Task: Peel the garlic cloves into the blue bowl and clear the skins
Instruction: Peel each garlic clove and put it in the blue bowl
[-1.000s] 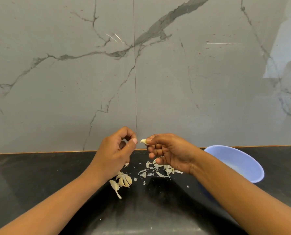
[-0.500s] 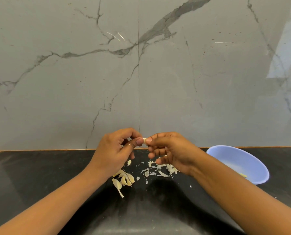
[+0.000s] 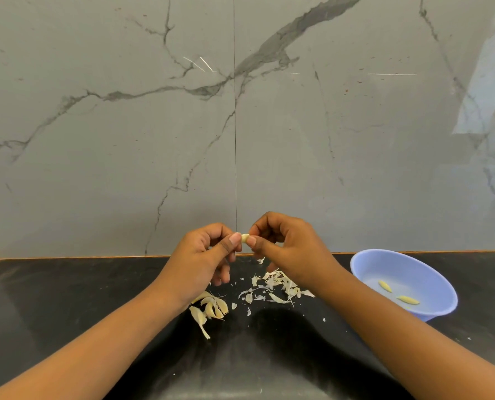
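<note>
Blue bowl [image 3: 364,264], black counter [image 3: 67,298], grey-veined wall [image 3: 125,140]

One wide-angle camera on the person's head faces forward and slightly down, near enough that both forearms [image 3: 102,353] run in from the bottom corners to the left hand [image 3: 200,264] and right hand [image 3: 293,252] at lower centre, the dark surface [image 3: 61,298] below and the marble wall [image 3: 125,154] filling the upper two thirds.

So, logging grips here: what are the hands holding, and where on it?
One garlic clove, pinched between thumb and fingers: left hand on its left end, right hand on its right.
</note>
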`<state>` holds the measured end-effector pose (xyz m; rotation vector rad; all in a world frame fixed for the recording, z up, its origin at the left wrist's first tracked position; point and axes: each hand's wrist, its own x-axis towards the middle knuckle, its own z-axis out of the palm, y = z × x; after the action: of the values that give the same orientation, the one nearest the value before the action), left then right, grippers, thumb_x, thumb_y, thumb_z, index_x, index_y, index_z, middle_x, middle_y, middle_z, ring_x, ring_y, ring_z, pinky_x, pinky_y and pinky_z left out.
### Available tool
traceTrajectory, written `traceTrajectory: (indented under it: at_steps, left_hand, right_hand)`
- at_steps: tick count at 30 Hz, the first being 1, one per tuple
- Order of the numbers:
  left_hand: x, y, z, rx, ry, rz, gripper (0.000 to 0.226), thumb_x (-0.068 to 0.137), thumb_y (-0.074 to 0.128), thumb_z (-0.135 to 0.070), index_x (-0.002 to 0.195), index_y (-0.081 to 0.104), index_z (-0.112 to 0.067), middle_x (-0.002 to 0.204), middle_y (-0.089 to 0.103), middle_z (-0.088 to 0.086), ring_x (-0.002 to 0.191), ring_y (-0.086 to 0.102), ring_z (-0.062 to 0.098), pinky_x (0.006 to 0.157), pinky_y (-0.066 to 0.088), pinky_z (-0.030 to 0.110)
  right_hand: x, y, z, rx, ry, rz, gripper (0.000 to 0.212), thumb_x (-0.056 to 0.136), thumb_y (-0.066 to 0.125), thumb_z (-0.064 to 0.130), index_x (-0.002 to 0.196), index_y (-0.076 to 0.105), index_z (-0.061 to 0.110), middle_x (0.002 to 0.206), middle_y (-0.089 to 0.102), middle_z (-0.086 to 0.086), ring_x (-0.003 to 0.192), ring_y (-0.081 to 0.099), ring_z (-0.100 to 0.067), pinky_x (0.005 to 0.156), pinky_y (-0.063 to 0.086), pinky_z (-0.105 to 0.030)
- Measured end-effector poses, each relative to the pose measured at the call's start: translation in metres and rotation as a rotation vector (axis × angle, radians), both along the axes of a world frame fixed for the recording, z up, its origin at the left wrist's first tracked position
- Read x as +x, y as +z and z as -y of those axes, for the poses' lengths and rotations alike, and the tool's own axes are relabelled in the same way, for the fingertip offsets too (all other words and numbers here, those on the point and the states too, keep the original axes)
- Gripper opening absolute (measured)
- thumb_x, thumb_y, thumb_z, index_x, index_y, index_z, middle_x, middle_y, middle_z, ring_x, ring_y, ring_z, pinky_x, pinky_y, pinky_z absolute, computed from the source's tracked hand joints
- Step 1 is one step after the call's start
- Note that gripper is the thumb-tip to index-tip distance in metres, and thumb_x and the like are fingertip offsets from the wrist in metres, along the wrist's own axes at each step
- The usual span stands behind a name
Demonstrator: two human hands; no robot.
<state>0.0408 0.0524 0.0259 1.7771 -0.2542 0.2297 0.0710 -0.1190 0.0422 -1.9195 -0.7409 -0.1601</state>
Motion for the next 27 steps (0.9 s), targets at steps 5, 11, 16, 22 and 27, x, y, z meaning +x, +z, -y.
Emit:
traceTrajectory:
  at_steps: [5, 11, 16, 22, 27]
  left_hand:
    - [-0.001, 0.000, 0.001, -0.068, -0.009, -0.032, 0.023, 0.094, 0.053, -0.023, 0.077, 0.060, -0.010, 0.059, 0.055, -0.002, 0.041, 0.047, 0.010, 0.042, 0.037, 0.020]
    - [-0.002, 0.000, 0.002, -0.099, -0.049, -0.004, 0.024, 0.096, 0.050, -0.022, 0.075, 0.057, -0.012, 0.058, 0.051, -0.005, 0.042, 0.042, 0.009, 0.042, 0.032, 0.019]
    - [-0.001, -0.001, 0.002, -0.034, -0.083, 0.134, 0.025, 0.090, 0.053, -0.032, 0.079, 0.053, -0.010, 0.057, 0.047, -0.008, 0.043, 0.039, 0.008, 0.044, 0.032, 0.016]
    - [-0.001, -0.004, -0.003, 0.226, -0.059, 0.340, 0.029, 0.086, 0.048, -0.047, 0.079, 0.053, -0.020, 0.052, 0.044, -0.008, 0.046, 0.037, 0.004, 0.047, 0.032, 0.017]
    - [-0.002, -0.003, -0.003, 0.339, -0.028, 0.401, 0.028, 0.089, 0.046, -0.046, 0.079, 0.054, -0.022, 0.057, 0.047, -0.009, 0.049, 0.040, 0.005, 0.049, 0.031, 0.017]
  right_hand:
    - [0.001, -0.003, 0.000, -0.034, -0.044, 0.152, 0.015, 0.088, 0.066, 0.024, 0.081, 0.057, 0.033, 0.073, 0.064, 0.011, 0.071, 0.061, -0.005, 0.067, 0.053, -0.018]
    - [0.000, 0.000, -0.001, 0.103, 0.076, -0.167, 0.003, 0.090, 0.063, 0.016, 0.087, 0.062, 0.016, 0.072, 0.064, 0.001, 0.067, 0.064, -0.008, 0.057, 0.058, -0.028]
    - [-0.003, 0.005, 0.000, 0.316, 0.243, -0.654, 0.007, 0.091, 0.059, 0.012, 0.086, 0.063, 0.010, 0.067, 0.061, -0.002, 0.062, 0.063, -0.012, 0.049, 0.052, -0.024]
    - [-0.002, 0.011, 0.003, 0.295, 0.255, -0.827, 0.010, 0.091, 0.057, 0.012, 0.082, 0.061, 0.010, 0.064, 0.055, -0.001, 0.054, 0.056, -0.011, 0.044, 0.046, -0.019]
    - [0.000, 0.014, 0.007, 0.270, 0.254, -0.893, 0.010, 0.091, 0.055, 0.011, 0.084, 0.060, 0.007, 0.060, 0.055, -0.001, 0.050, 0.054, -0.009, 0.042, 0.045, -0.017]
